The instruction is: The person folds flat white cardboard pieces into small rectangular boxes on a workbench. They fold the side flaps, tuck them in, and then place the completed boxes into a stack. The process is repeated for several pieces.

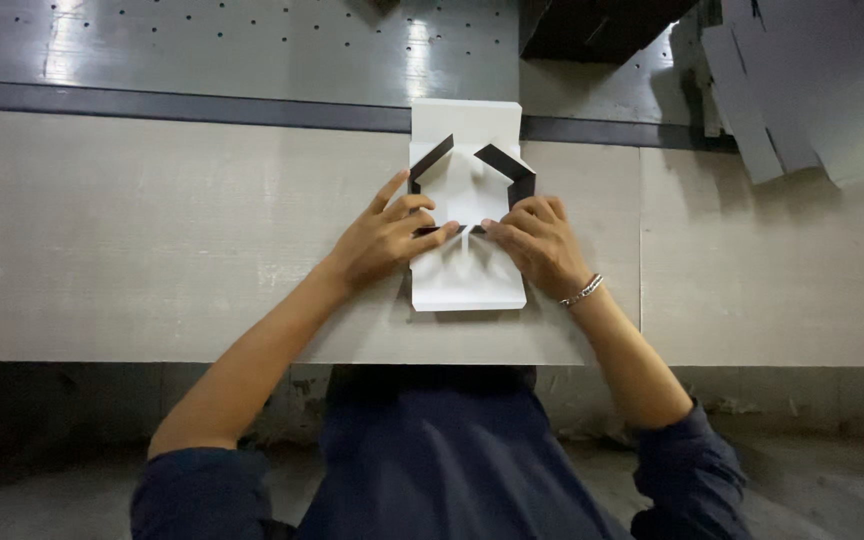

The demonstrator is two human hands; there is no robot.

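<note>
Card point(467, 275), a white folded sheet, lay flat on the pale bench point(152, 230), its long axis running straight away from the person. Its far end crossed the dark strip point(202, 105) at the back of the bench and reached onto the grey perforated panel point(252, 40) behind; its near end stopped well short of the bench's front edge. Two black flaps point(512, 165) rose from the sheet's middle, slanting toward each other like a roof whose peak pointed away from the person.

The left hand point(387, 240) pressed down on the card's left side, fingers half curled and the forefinger stretched along the left flap. The right hand point(537, 240), a bracelet point(582, 291) on its wrist, pressed the right side with bent fingers. The fingertips of both nearly met at the card's centre. Neither hand was closed round anything; both bore flat on the sheet.

Bare bench stretched wide to the left and right of the card. Grey sheets point(812, 90) lay stacked at the far right corner, well apart.
</note>
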